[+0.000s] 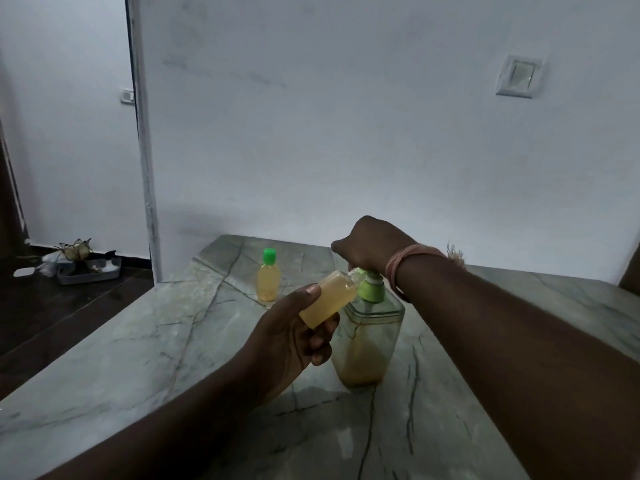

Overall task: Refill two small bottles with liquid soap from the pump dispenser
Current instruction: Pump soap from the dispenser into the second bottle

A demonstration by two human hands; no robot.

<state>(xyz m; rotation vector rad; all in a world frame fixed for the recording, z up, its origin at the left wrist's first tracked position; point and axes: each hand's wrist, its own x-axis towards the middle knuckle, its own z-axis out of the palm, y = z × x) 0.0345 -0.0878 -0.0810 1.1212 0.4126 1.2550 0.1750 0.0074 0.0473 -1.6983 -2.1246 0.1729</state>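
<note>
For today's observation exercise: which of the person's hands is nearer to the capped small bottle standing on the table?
Left. The left hand is just in front of the capped bottle, holding the uncapped bottle; the right hand is farther right, on the pump dispenser.

A grey-green marble table (pixel 145 344), crossed by dark veins, filled the lower half of the frame and ran back to the wall at centre. On it, just right of centre, stood a clear square pump dispenser (pixel 369 341) with amber liquid in its lower part and a green pump on top. Behind it and to its left, near the table's far edge, a small bottle (pixel 267 280) of yellowish liquid stood upright with a green cap, well apart from the dispenser.
</note>
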